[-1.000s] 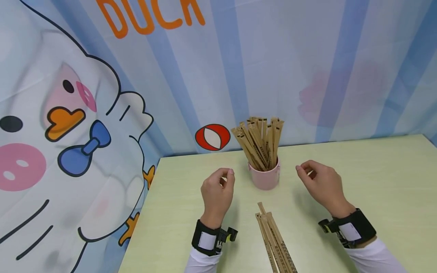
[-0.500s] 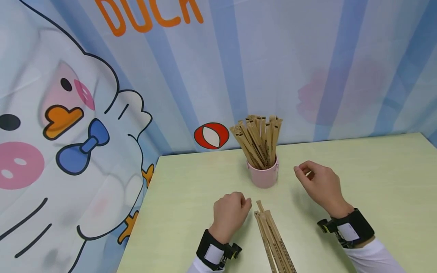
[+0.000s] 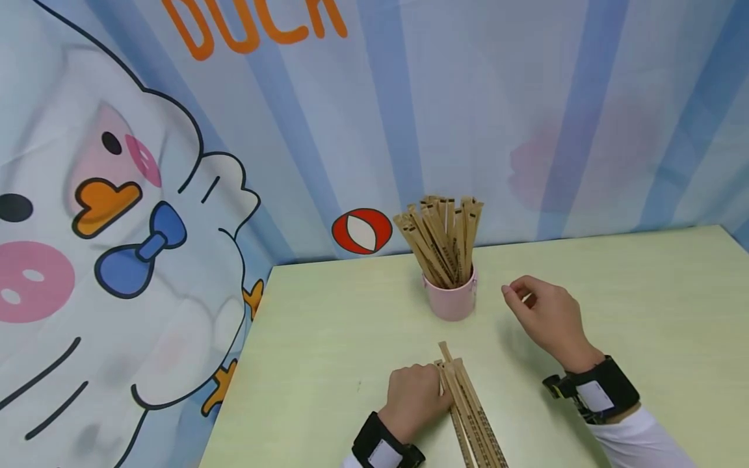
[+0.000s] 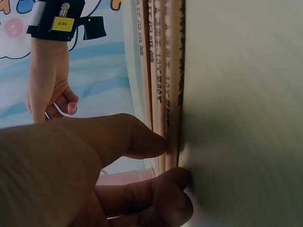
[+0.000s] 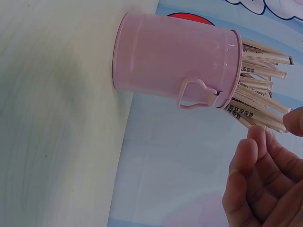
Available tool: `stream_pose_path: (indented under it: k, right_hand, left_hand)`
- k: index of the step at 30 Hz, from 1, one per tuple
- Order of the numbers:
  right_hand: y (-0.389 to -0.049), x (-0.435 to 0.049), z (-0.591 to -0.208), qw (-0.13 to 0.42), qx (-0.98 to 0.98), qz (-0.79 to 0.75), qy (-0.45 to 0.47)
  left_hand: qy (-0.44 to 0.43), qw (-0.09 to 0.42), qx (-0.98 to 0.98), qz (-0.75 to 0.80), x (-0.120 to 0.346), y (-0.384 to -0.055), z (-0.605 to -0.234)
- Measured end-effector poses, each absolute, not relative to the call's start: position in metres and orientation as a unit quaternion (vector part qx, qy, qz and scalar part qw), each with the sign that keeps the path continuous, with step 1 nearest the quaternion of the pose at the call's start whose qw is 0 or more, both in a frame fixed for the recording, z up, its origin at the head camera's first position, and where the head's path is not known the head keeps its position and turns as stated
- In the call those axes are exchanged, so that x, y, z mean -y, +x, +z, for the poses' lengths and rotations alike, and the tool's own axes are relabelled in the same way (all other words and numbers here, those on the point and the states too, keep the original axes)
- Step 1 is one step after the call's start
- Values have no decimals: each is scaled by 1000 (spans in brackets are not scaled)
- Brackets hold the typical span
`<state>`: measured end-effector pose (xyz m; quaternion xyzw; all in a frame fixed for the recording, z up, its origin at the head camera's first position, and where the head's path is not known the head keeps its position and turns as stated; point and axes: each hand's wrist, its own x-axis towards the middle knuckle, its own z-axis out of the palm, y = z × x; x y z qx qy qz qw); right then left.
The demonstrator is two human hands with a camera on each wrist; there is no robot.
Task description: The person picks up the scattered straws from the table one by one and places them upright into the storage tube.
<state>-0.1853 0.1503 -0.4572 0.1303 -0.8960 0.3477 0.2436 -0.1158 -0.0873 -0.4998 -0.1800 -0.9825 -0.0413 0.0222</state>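
A bundle of paper-wrapped straws (image 3: 475, 416) lies on the table, top ends pointing away. My left hand (image 3: 417, 398) is at the bundle's far left end. In the left wrist view, its thumb (image 4: 144, 142) and curled finger (image 4: 173, 194) lie on either side of a straw (image 4: 174, 109) near its end; the exact contact is partly hidden. My right hand (image 3: 547, 320) hovers right of the pink cup (image 3: 449, 303), fingers loosely curled, holding nothing. More wrapped straws (image 3: 441, 240) stand in the cup, leaning outward. In the right wrist view, the cup's small handle (image 5: 196, 93) shows.
A pale yellow-green table (image 3: 328, 312) carries everything. Its back edge meets a blue striped cloth (image 3: 468, 117) printed with a duck. The pink cup stands near that back edge, beyond the bundle.
My left hand has moved down and to the right, from beside the cup to the lying straws. The right hand stays almost where it was.
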Motion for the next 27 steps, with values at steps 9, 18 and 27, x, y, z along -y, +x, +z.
stream_pose_path:
  k: [9, 18, 27]
  right_hand:
    - [-185, -148, -458, 241, 897, 346, 131]
    - [-185, -147, -459, 235, 901, 342, 126]
    - [-184, -147, -459, 230, 902, 343, 124]
  left_hand:
    - [-195, 100, 975, -40, 82, -113, -507]
    - [-151, 98, 980, -81, 89, -121, -507]
    - [-124, 112, 975, -144, 98, -134, -480]
